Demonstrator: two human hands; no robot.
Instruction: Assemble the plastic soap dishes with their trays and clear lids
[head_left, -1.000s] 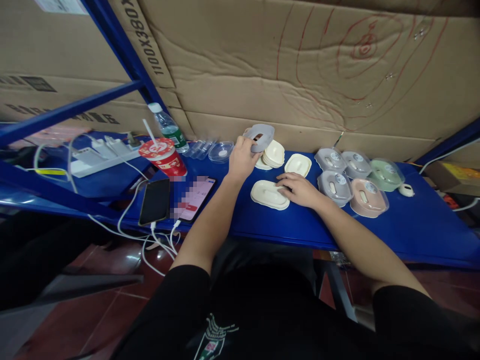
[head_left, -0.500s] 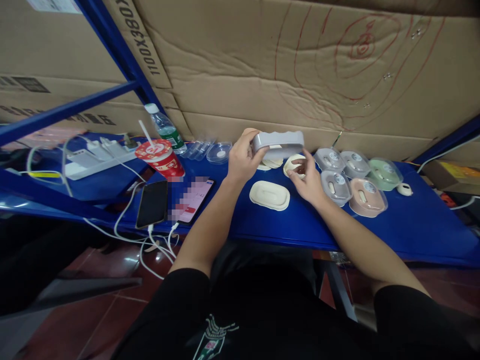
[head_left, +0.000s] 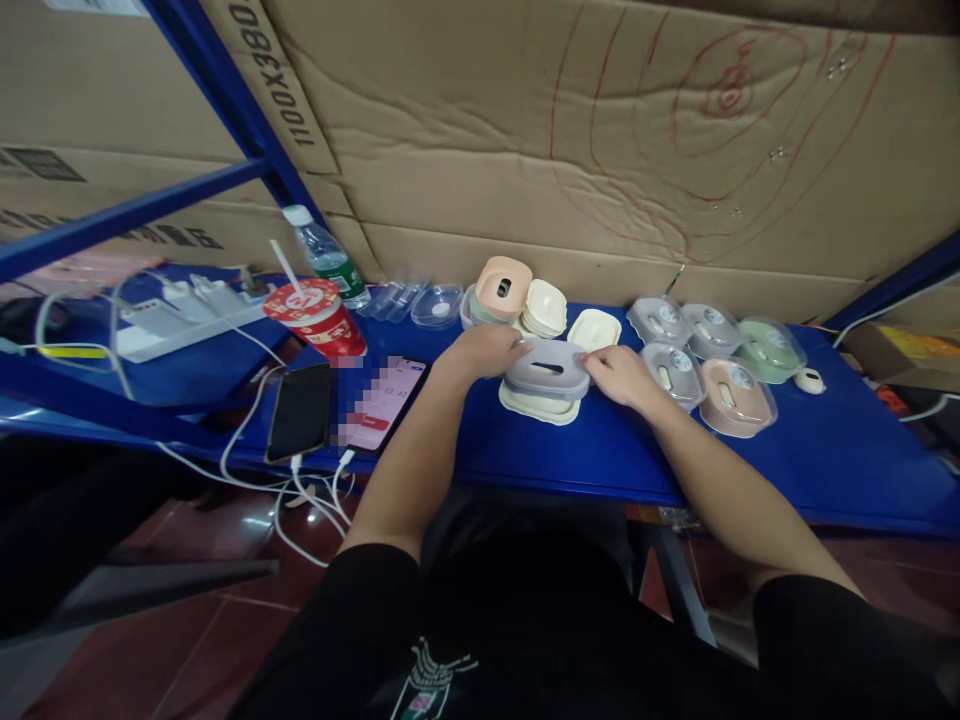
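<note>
Both my hands hold a grey plastic shell [head_left: 549, 370] with a dark slot in its top. My left hand [head_left: 487, 352] grips its left end and my right hand [head_left: 616, 374] its right end, fingers closed. Directly below the shell is a cream oval base [head_left: 541, 408], mostly covered with its front rim showing. Whether the two are pressed together, I cannot tell. Behind them, a peach shell [head_left: 504, 287] with a slot rests tilted on other shells. Beside it are cream pieces [head_left: 545, 308] and a single cream piece [head_left: 595, 328].
Several lidded boxes, among them a peach one [head_left: 739, 400] and a green one [head_left: 770, 346], stand on the right. Clear covers [head_left: 437, 306], a water bottle [head_left: 328, 260], a red cup [head_left: 319, 320] and two phones [head_left: 300, 412] with cables are to the left. A cardboard wall [head_left: 480, 150] closes the back.
The grey shell has come down and nearer to me, from mid-air to over the cream base. My right hand has closed on its right end. The peach shell behind is now uncovered.
</note>
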